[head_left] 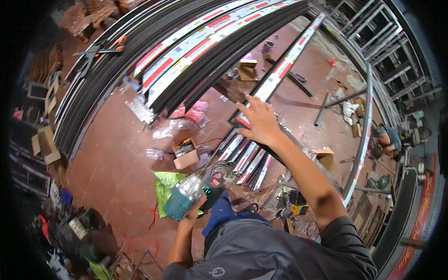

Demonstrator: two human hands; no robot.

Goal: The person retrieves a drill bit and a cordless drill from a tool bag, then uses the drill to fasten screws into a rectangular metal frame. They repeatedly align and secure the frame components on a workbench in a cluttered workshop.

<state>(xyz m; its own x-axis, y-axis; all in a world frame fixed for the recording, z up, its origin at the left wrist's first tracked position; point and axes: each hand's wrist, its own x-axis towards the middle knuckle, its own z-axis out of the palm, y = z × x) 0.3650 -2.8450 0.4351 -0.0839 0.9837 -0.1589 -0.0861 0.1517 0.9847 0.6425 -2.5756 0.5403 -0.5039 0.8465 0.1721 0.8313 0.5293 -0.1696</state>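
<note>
In my left hand (195, 210) is a teal and silver cordless power driver (183, 197), its long thin bit pointing up and away from me. My fingers are wrapped round its handle and are partly hidden behind it. My right hand (261, 119) lies spread over the near end of a long dark metal profile (282, 70) faced with white and red film. The fingers are apart on its top, and the profile slants away to the far right. Beneath that end, several shorter filmed profiles (252, 163) lie side by side.
Long filmed profiles (186, 51) are stacked at the far left, with an orange-tipped clamp (100, 55) on the dark ones. An open cardboard box (185, 154) and a lime-green bag (165, 189) sit on the tiled floor. Another person (387, 139) crouches at right, beyond a long curved-looking bar (366, 126).
</note>
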